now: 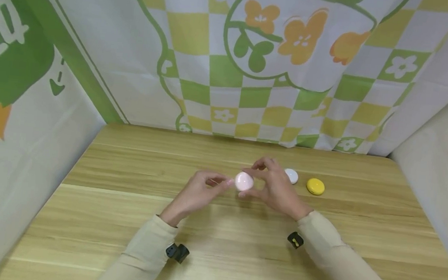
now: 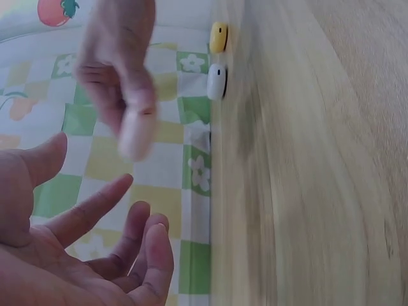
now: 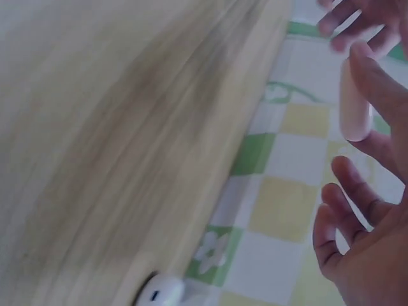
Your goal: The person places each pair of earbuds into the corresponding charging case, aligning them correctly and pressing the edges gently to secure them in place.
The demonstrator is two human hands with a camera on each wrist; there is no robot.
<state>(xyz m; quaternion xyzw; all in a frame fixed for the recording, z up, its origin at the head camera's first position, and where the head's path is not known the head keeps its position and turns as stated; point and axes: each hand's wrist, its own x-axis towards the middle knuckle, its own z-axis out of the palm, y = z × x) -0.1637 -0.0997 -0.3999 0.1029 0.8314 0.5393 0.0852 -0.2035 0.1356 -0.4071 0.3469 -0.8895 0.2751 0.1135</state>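
A small, round, pale pink disc-shaped case is held up over the wooden table, its glossy face toward the head camera. My right hand pinches its edge between thumb and index finger, the other fingers loosely bent. Side-on in the right wrist view, the pink case looks thick with rounded edges. My left hand is at the case's left side. In the left wrist view the left hand has its fingers spread and relaxed, apart from the blurred pink case.
A similar white case lies just beyond my right hand, partly hidden by it. To its right is a yellow case. Both show a small dark slot in the left wrist view. A patterned curtain hangs behind the table.
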